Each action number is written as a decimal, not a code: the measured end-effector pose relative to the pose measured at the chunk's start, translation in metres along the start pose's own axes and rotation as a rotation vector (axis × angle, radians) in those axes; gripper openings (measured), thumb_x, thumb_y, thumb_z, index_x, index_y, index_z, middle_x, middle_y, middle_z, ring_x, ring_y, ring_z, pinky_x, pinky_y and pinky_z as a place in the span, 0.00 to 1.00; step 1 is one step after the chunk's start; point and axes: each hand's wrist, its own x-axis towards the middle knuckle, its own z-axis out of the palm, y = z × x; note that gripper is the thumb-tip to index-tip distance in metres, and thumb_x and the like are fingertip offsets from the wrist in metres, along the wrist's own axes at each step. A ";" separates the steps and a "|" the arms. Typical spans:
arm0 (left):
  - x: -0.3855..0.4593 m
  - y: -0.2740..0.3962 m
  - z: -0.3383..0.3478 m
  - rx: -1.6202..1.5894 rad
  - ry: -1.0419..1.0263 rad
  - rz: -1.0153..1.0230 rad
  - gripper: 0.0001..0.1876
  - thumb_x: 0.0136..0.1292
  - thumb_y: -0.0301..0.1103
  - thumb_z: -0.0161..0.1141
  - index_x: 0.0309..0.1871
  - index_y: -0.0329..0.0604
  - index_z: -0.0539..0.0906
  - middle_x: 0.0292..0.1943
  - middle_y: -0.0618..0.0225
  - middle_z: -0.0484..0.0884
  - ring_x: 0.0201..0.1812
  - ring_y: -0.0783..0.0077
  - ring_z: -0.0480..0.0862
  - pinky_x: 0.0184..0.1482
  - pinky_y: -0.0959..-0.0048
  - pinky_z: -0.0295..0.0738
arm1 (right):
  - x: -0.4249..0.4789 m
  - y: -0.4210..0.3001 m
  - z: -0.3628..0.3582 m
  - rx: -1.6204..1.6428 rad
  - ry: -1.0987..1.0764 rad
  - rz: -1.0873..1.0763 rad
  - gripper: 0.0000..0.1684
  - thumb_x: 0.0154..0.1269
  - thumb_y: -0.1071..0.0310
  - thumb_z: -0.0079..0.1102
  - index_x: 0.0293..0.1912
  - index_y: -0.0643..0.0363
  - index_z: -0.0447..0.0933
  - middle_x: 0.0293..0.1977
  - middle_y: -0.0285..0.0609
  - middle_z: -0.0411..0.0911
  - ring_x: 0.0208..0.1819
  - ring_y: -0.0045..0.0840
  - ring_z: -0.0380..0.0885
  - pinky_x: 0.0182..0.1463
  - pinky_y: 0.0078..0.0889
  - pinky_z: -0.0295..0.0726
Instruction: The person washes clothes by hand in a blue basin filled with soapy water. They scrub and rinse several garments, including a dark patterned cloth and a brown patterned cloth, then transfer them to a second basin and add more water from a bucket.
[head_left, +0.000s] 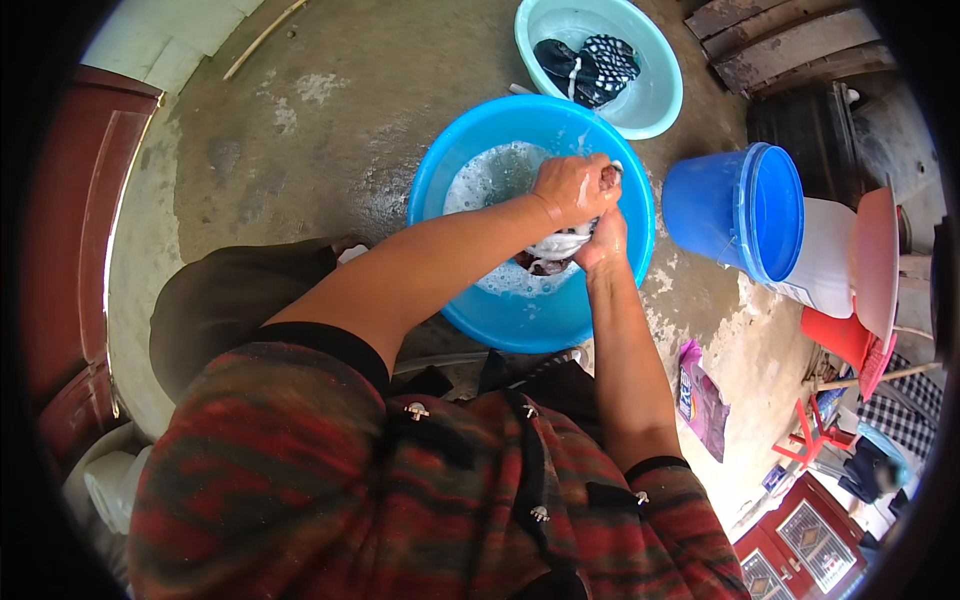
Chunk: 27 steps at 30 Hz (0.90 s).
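Observation:
Over a blue plastic basin (525, 330) of sudsy water, my left hand (576, 187) is clenched around one part of a wet garment (559, 246). Just below it, my right hand (606, 238) grips the same cloth, the two hands almost touching. White and dark brown-red fabric hangs under them into the foam (499, 180). A bit of the cloth pokes out past my left fist at the top. My fingers hide much of the garment, and its kind cannot be made out.
Behind the basin stands a pale turquoise basin (667, 97) with dark, checked wet clothes (600, 67). A blue bucket (705, 202) is to the right, near a red plastic stool (814, 439). A purple detergent bag (703, 405) lies on the wet concrete floor (322, 150).

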 end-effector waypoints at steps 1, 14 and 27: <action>-0.003 0.008 -0.001 -0.019 -0.003 0.026 0.10 0.53 0.44 0.59 0.30 0.48 0.77 0.26 0.58 0.81 0.30 0.53 0.82 0.31 0.59 0.76 | -0.002 -0.003 0.003 0.006 0.000 -0.037 0.14 0.67 0.53 0.52 0.39 0.53 0.75 0.34 0.38 0.77 0.38 0.28 0.76 0.41 0.36 0.77; 0.024 -0.060 -0.034 0.244 -0.114 -0.206 0.23 0.63 0.52 0.49 0.38 0.37 0.79 0.31 0.47 0.82 0.34 0.46 0.82 0.38 0.55 0.75 | -0.018 -0.008 0.048 -0.313 -0.031 0.065 0.19 0.69 0.60 0.45 0.48 0.65 0.73 0.45 0.50 0.77 0.45 0.36 0.78 0.51 0.43 0.77; -0.029 -0.096 -0.028 0.699 -0.348 -0.202 0.33 0.59 0.52 0.59 0.67 0.69 0.60 0.55 0.51 0.69 0.59 0.50 0.69 0.52 0.49 0.69 | 0.037 -0.027 -0.028 -1.263 0.051 -0.433 0.10 0.58 0.67 0.60 0.38 0.62 0.76 0.30 0.37 0.77 0.33 0.21 0.76 0.35 0.25 0.76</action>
